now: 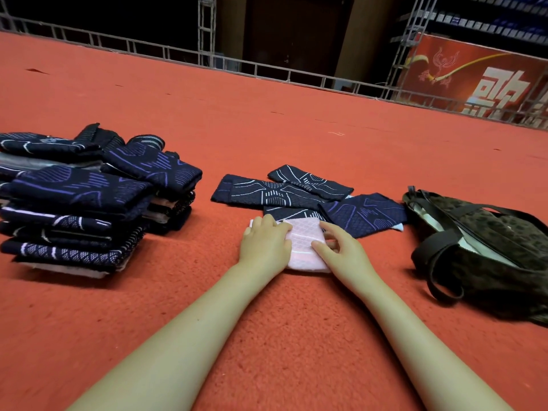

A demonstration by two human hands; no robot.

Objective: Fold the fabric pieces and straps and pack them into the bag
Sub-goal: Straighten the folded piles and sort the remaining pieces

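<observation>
Your left hand (264,241) lies flat on the pink cloth (302,247) on the carpet (296,336), and your right hand (338,247) touches it with relaxed fingers. The stack (89,200) at the left looks folded; loose dark pieces (281,191) remain unfolded, and the bag (486,247) at the right seems unpacked.

We see a stack of folded pieces (89,200) lying at the left on the carpet (296,336). Loose pieces (284,191) lie in the middle. The bag (486,250) lies right.
</observation>
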